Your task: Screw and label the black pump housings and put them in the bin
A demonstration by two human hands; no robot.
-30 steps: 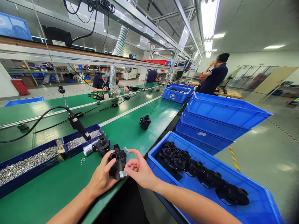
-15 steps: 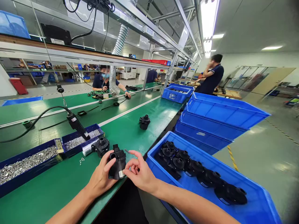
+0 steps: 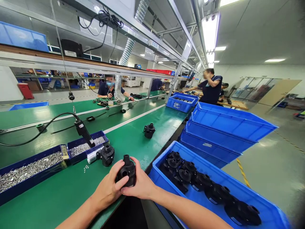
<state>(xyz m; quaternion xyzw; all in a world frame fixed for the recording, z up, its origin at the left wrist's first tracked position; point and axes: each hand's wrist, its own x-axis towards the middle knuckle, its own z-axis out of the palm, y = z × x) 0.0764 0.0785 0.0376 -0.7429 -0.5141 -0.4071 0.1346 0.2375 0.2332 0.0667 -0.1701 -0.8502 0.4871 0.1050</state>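
Observation:
Both my hands are wrapped round a black plastic pump [image 3: 128, 168] at the bench's front edge, its spout pointing up. My left hand [image 3: 109, 184] grips its left side, thumb across the front. On the other side, my right hand [image 3: 143, 184] has its fingers behind the body and its thumb low in front. A second pump [image 3: 107, 156] stands on the green bench just beyond my left hand, and a third pump [image 3: 149, 130] sits farther along. Several small nuts [image 3: 86, 168] lie loose left of my hands.
Dark blue bins of screws [image 3: 47, 163] and of small metal parts [image 3: 87, 146] line the left, beneath a hanging electric screwdriver [image 3: 83, 131]. A blue crate [image 3: 164, 159] at right holds several pumps; stacked crates [image 3: 214, 133] rise behind it. Other people work farther off.
My right hand has moved from a pinch beside the pump, with a small screw-like piece at its fingertips, to a grip round the pump's right side. That piece no longer shows. My view has shifted slightly.

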